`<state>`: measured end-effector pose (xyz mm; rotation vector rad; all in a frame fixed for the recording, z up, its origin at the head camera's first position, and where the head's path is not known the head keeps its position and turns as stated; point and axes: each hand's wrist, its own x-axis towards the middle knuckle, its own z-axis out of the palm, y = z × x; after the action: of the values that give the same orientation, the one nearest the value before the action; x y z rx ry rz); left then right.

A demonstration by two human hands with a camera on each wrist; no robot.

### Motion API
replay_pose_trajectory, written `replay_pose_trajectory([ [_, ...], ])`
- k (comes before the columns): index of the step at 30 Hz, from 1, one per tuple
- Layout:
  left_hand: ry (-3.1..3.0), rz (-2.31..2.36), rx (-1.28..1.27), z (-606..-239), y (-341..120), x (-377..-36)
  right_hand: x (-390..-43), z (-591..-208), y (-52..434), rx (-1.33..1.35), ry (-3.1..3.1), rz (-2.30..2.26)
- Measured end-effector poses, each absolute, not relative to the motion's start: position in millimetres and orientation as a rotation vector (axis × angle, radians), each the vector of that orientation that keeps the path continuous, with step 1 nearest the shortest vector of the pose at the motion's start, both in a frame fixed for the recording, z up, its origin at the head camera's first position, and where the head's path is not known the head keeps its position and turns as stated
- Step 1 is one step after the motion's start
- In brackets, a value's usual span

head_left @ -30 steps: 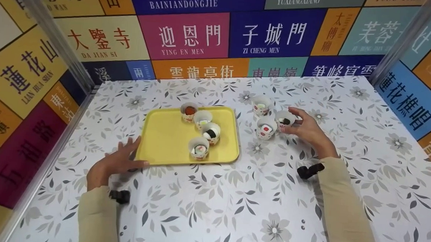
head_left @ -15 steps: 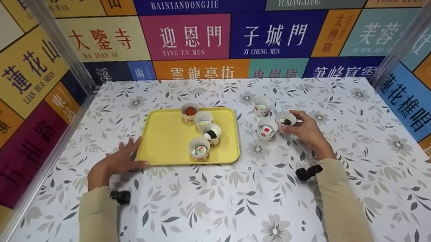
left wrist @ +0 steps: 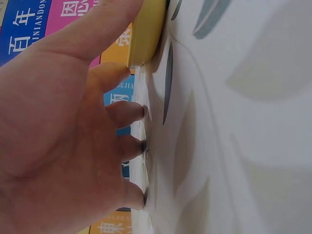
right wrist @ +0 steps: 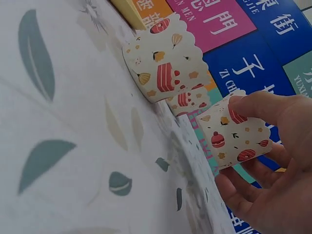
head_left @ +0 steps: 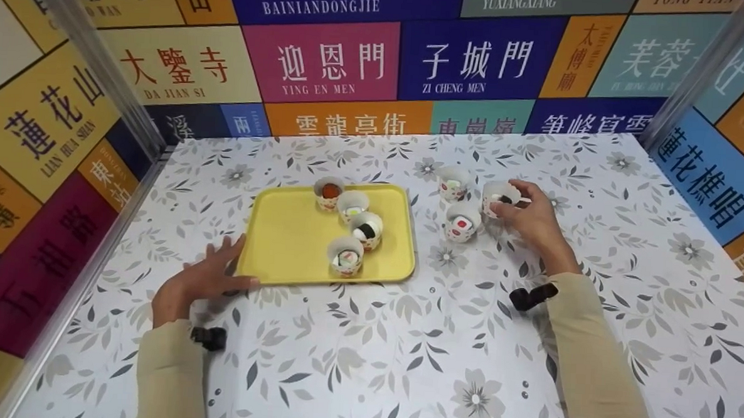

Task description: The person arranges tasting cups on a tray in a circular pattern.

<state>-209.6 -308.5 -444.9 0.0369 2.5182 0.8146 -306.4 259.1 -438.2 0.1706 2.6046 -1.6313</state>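
In the head view, my right hand [head_left: 533, 223] pinches a white paper baking cup [head_left: 492, 194] between thumb and fingers, right of the tray. Inside is a black-and-white piece like sushi. The right wrist view shows this cup [right wrist: 231, 134], printed with cakes, tilted and raised over the table. Close by stand two more cups, one with a red-centred white roll [head_left: 462, 224], one with a pale green piece [head_left: 453, 184]. My left hand [head_left: 209, 278] has its fingers spread at the near left corner of a yellow tray [head_left: 289, 237], thumb and index finger touching its edge.
On the tray's right half are several filled cups, among them one with an orange-red filling [head_left: 330, 192] and one with a pinkish roll [head_left: 346, 258]. Panels with printed signs [head_left: 319, 62] enclose the flower-patterned table [head_left: 366, 353] at the back and sides.
My right hand has moved the pinched cup slightly up and away from the red-centred roll's cup. The left hand and the tray stay in place.
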Motion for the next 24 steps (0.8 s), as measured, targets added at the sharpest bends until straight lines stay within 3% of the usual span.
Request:
replay_pose_trajectory([
  [12, 2.502, 0.798, 0.020, -445, -309, -212, -291, -399, 229, 0.084, 2.674, -1.651],
  [24, 2.520, 0.758, 0.046, -444, -307, -213, -281, -384, 210, -0.044, 2.642, -1.669],
])
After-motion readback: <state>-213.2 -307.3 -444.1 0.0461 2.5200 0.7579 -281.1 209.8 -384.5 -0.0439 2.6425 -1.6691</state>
